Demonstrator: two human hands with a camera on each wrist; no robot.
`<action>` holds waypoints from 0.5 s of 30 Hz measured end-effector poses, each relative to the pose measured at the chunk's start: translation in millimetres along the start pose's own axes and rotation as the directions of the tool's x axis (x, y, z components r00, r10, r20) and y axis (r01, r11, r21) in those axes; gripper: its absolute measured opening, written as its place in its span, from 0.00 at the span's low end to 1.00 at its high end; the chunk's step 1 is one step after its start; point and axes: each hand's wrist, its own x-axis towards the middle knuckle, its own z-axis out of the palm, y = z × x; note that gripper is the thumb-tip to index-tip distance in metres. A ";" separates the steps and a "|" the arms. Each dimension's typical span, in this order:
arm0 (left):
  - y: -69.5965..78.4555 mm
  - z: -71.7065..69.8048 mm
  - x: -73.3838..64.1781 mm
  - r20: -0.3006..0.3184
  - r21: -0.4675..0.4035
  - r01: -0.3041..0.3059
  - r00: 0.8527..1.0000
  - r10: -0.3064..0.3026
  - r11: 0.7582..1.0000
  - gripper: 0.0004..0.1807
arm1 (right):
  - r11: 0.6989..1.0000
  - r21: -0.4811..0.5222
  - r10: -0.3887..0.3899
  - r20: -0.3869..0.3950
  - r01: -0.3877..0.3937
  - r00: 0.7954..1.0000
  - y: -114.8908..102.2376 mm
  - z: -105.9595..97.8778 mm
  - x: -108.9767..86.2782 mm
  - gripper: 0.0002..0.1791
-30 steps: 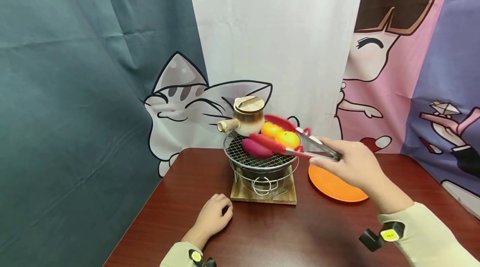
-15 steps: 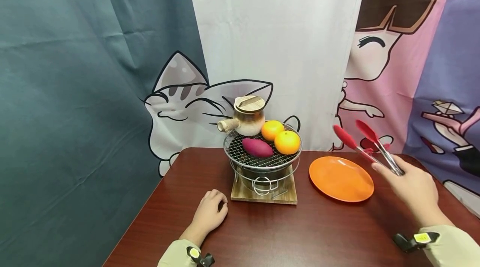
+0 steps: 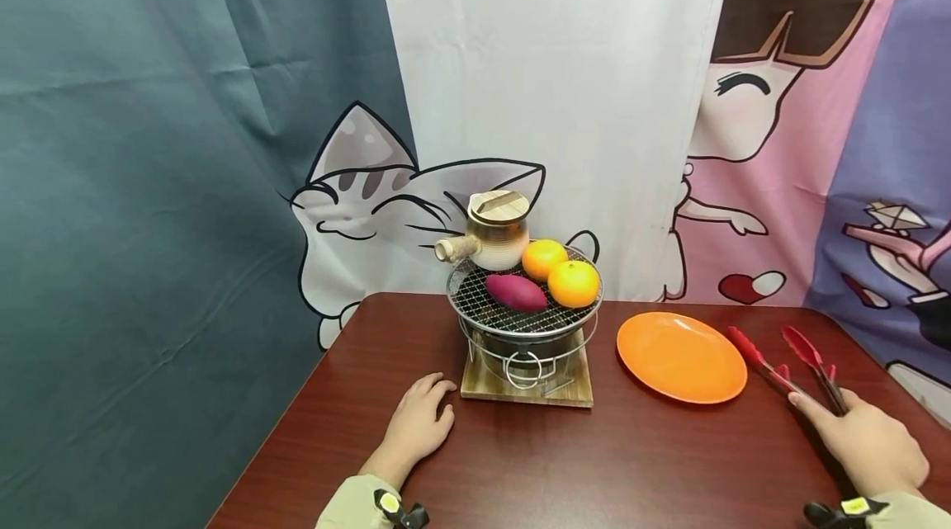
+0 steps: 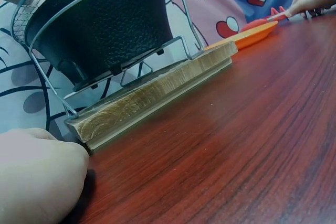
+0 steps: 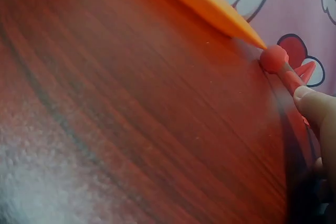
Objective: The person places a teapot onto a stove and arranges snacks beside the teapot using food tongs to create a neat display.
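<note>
My right hand (image 3: 869,440) holds a pair of red-tipped metal tongs (image 3: 834,390) low over the table, right of the orange plate (image 3: 682,357). The two red heads stand apart with nothing between them, pointing away from me. In the right wrist view my thumb lies along the tongs (image 5: 292,78), close by the plate's rim. My left hand (image 3: 418,422) rests on the table with loosely bent fingers, just left of the wooden board (image 3: 529,391) under the grill. Nothing shows in that hand.
On the grill's wire mesh (image 3: 475,302) sit a purple sweet potato (image 3: 516,293), two oranges (image 3: 574,283) and a side-handled pot (image 3: 499,244) with a wooden lid. Below the mesh is a black grill bowl (image 4: 110,30) in a wire stand. A printed curtain (image 3: 594,83) hangs behind the table.
My right hand has carried the tongs away from over the oranges, to the right and down beside the plate. Food and pot stay in place; my left hand's fingers have spread slightly.
</note>
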 end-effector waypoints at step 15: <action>-2.3 -8.6 6.4 0.023 0.015 0.038 0.999 -0.038 0.999 0.21 | 0.992 -0.113 0.050 -0.007 -0.051 0.999 -19.7 5.2 -3.5 0.64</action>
